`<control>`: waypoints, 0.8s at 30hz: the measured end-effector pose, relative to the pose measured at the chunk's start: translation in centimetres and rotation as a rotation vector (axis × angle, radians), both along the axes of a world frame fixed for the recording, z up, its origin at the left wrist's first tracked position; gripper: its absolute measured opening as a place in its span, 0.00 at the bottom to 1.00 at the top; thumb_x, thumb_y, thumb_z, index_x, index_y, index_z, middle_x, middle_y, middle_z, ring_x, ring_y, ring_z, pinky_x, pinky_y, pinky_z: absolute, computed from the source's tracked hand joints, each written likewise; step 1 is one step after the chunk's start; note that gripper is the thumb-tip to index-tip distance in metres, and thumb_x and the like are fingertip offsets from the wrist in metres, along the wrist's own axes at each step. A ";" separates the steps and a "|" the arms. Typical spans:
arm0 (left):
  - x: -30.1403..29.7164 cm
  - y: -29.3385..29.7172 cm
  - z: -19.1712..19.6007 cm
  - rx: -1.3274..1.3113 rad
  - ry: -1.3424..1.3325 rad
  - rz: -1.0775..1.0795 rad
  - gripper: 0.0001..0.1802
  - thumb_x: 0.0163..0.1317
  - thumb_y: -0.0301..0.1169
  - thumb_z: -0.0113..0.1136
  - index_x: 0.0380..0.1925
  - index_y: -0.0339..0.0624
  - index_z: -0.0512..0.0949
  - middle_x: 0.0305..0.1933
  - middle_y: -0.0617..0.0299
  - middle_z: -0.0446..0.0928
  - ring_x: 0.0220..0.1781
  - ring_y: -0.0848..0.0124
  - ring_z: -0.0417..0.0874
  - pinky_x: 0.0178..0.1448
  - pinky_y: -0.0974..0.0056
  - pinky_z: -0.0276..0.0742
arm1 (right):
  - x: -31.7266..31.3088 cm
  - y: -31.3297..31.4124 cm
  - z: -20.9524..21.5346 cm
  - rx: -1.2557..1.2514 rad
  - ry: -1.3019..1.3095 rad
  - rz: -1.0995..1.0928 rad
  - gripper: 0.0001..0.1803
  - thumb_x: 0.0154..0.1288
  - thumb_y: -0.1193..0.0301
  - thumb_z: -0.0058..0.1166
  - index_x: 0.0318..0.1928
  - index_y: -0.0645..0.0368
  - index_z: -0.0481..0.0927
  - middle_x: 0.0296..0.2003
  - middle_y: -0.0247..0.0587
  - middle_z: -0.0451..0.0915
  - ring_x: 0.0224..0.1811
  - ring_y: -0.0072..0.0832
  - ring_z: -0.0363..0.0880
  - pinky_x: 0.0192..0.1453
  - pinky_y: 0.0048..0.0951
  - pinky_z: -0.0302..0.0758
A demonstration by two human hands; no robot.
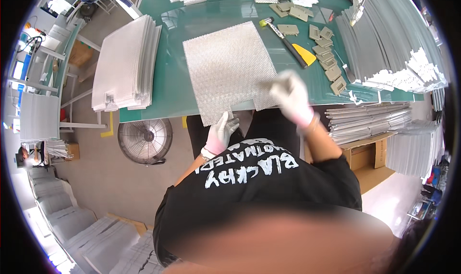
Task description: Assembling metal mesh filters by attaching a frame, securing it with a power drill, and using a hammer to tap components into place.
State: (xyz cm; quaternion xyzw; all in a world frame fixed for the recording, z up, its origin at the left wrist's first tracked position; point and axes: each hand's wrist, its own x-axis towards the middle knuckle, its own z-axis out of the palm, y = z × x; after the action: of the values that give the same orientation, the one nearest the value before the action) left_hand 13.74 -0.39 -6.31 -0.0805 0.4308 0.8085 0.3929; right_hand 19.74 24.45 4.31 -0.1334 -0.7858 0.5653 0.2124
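A silver mesh panel point(223, 57) with a notch in its near edge lies on the green table point(170, 77), its near edge reaching past the table's front edge. My left hand point(221, 133), in a white glove, grips the panel's near edge just left of the notch. Over the panel's near right corner is my right hand point(293, 97), also gloved and smeared by motion. Its fingers are closed, with a small brownish blurred thing at their tips that I cannot make out. Right of the panel lies a hammer point(288, 43) with a yellow-green head, beside a yellow flat piece point(304, 56).
Several grey-green plastic plates point(326, 60) lie in a column on the right. A stack of mesh panels point(124, 62) stands at the left, and tall stacks of grey sheets point(379, 43) at the right. A round fan point(145, 138) and an open cardboard box point(367, 161) are below.
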 end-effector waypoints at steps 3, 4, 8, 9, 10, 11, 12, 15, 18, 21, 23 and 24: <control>-0.1 0.5 -0.5 -0.013 0.072 -0.002 0.22 0.75 0.40 0.52 0.51 0.29 0.76 0.51 0.50 0.78 0.52 0.60 0.79 0.60 0.56 0.75 | 4.3 -5.7 -6.8 -0.350 -0.298 0.487 0.15 0.71 0.70 0.53 0.55 0.61 0.73 0.43 0.37 0.80 0.42 0.28 0.80 0.51 0.31 0.78; 0.0 0.3 -0.6 -0.062 0.198 -0.017 0.22 0.76 0.39 0.50 0.52 0.27 0.75 0.50 0.49 0.78 0.52 0.60 0.80 0.60 0.56 0.75 | 4.2 -6.5 -7.9 -0.359 -0.305 0.490 0.15 0.71 0.70 0.53 0.55 0.61 0.73 0.43 0.37 0.80 0.42 0.28 0.80 0.51 0.31 0.78; 0.2 -0.2 -1.0 -0.185 0.691 -0.140 0.22 0.78 0.34 0.42 0.57 0.21 0.71 0.54 0.42 0.78 0.54 0.58 0.82 0.60 0.55 0.78 | 4.2 -8.6 -12.2 -1.244 -0.316 0.304 0.19 0.77 0.61 0.48 0.59 0.61 0.70 0.50 0.45 0.80 0.49 0.32 0.82 0.55 0.36 0.81; 0.2 0.1 -1.4 0.011 0.428 -0.058 0.22 0.79 0.32 0.39 0.58 0.21 0.70 0.55 0.40 0.77 0.56 0.58 0.82 0.60 0.55 0.78 | 4.3 -8.7 -13.3 -1.397 -0.239 0.298 0.22 0.76 0.59 0.48 0.60 0.60 0.69 0.51 0.46 0.79 0.50 0.33 0.81 0.55 0.38 0.81; 0.2 -0.1 -1.6 0.015 0.479 -0.081 0.20 0.78 0.28 0.37 0.61 0.23 0.68 0.55 0.39 0.77 0.60 0.57 0.80 0.63 0.54 0.77 | 4.2 -8.9 -13.5 -1.400 -0.243 0.301 0.22 0.76 0.59 0.48 0.60 0.60 0.69 0.51 0.46 0.79 0.50 0.33 0.81 0.55 0.38 0.81; 0.2 -0.4 -1.7 0.012 0.478 -0.077 0.20 0.78 0.28 0.37 0.61 0.23 0.68 0.55 0.39 0.77 0.60 0.57 0.80 0.63 0.54 0.77 | 4.1 -9.0 -13.8 -1.454 -0.182 0.320 0.21 0.76 0.59 0.48 0.60 0.60 0.69 0.50 0.45 0.79 0.49 0.33 0.81 0.54 0.38 0.81; 0.3 -0.6 -1.8 -0.118 0.756 -0.121 0.20 0.78 0.26 0.37 0.63 0.24 0.67 0.56 0.39 0.77 0.59 0.57 0.81 0.62 0.55 0.78 | 4.0 -9.1 -14.0 -1.507 -0.120 0.338 0.21 0.76 0.59 0.48 0.60 0.60 0.69 0.50 0.45 0.79 0.49 0.33 0.81 0.53 0.38 0.81; 0.6 -0.7 -1.4 -0.345 1.144 -0.185 0.21 0.75 0.22 0.39 0.65 0.27 0.64 0.55 0.40 0.78 0.56 0.58 0.83 0.58 0.58 0.81 | 3.8 -8.8 -14.1 -1.514 -0.030 0.304 0.20 0.77 0.60 0.48 0.60 0.60 0.69 0.49 0.45 0.79 0.48 0.32 0.81 0.52 0.37 0.81; 0.4 -0.8 -2.3 -0.444 1.354 -0.155 0.23 0.71 0.18 0.46 0.66 0.27 0.63 0.51 0.41 0.81 0.50 0.60 0.86 0.52 0.61 0.84 | 3.9 -8.8 -12.5 -1.405 -0.116 0.209 0.19 0.77 0.62 0.48 0.58 0.63 0.71 0.49 0.45 0.80 0.45 0.31 0.82 0.50 0.35 0.82; 1.1 -0.6 -3.5 -0.305 1.154 -0.089 0.25 0.68 0.17 0.51 0.66 0.27 0.64 0.47 0.42 0.82 0.47 0.61 0.87 0.48 0.62 0.86 | 4.2 -8.6 -12.4 -1.264 -0.171 0.152 0.19 0.77 0.63 0.48 0.57 0.65 0.72 0.48 0.46 0.81 0.43 0.31 0.84 0.47 0.33 0.84; 1.2 -0.9 -3.9 -0.170 0.857 -0.071 0.25 0.68 0.18 0.52 0.65 0.27 0.65 0.47 0.43 0.83 0.47 0.61 0.87 0.47 0.62 0.86 | 4.1 -8.3 -11.9 -1.165 -0.194 0.145 0.18 0.77 0.64 0.48 0.56 0.66 0.73 0.48 0.47 0.82 0.41 0.31 0.85 0.46 0.32 0.84; 0.9 -1.4 -4.0 -0.362 1.160 -0.136 0.24 0.71 0.20 0.50 0.65 0.27 0.65 0.49 0.44 0.81 0.49 0.62 0.87 0.48 0.61 0.86 | 4.2 -8.1 -11.6 -1.139 -0.206 0.162 0.18 0.77 0.65 0.48 0.56 0.67 0.74 0.48 0.47 0.82 0.41 0.31 0.85 0.45 0.31 0.85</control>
State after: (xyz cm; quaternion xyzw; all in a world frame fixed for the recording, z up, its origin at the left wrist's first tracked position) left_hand 14.66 -1.77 -10.28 0.3350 0.7093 0.6075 0.1249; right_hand 23.91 16.39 -7.28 -0.2205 -0.3826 0.8971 -0.0143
